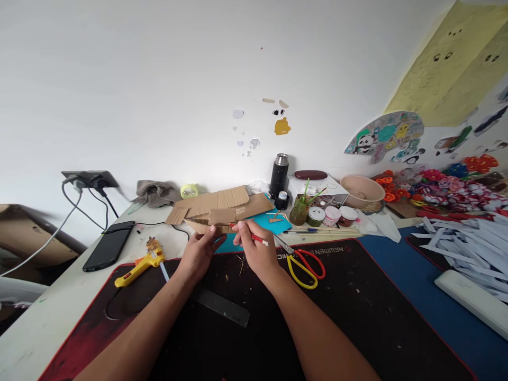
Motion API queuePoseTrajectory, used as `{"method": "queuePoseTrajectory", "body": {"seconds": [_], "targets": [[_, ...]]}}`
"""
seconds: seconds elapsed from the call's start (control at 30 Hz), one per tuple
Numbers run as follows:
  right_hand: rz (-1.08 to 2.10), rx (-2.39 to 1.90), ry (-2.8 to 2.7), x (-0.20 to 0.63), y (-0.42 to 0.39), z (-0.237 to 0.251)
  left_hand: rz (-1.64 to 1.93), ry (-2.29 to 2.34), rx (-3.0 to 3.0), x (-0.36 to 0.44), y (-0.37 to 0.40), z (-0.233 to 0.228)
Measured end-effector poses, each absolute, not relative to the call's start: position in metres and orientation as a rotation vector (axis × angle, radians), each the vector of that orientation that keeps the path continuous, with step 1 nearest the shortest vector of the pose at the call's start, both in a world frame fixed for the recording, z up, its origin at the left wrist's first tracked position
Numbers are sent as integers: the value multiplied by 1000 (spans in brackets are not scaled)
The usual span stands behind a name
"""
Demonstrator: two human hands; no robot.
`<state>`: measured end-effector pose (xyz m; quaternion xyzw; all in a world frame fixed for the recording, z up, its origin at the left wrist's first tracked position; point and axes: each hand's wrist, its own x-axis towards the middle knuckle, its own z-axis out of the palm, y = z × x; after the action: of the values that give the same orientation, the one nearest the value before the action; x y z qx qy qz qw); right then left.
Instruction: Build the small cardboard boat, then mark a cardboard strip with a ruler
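My left hand (200, 255) grips a folded piece of brown cardboard (197, 226) at its near edge, thumb on top. This piece has a long curved side and a small flap standing at its middle. In my right hand (257, 248) is a slim red pencil (260, 241), its white end toward me and its tip close to the cardboard. Behind both hands lie flat cardboard sheets (228, 198), partly over a blue sheet (280, 224). Scissors (305, 269) with red and yellow handles lie right of my right hand. A clear ruler (224, 308) rests on the black mat below.
A yellow glue gun (138, 269) and a black phone (109, 247) lie at left. Along the back stand a black thermos (280, 174), a glass jar (298, 212), small paint pots (332, 215) and a pink bowl (362, 193). White paper strips (472, 251) are heaped at right.
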<state>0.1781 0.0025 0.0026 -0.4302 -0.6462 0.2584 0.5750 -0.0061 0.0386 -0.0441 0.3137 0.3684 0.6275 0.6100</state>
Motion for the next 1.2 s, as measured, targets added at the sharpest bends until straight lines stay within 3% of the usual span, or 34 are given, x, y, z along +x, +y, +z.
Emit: {"method": "queuePoseTrajectory", "body": {"seconds": [1.2], "targets": [[518, -907, -1720, 170, -4, -2, 1435, 846, 798, 1, 34, -40]]}}
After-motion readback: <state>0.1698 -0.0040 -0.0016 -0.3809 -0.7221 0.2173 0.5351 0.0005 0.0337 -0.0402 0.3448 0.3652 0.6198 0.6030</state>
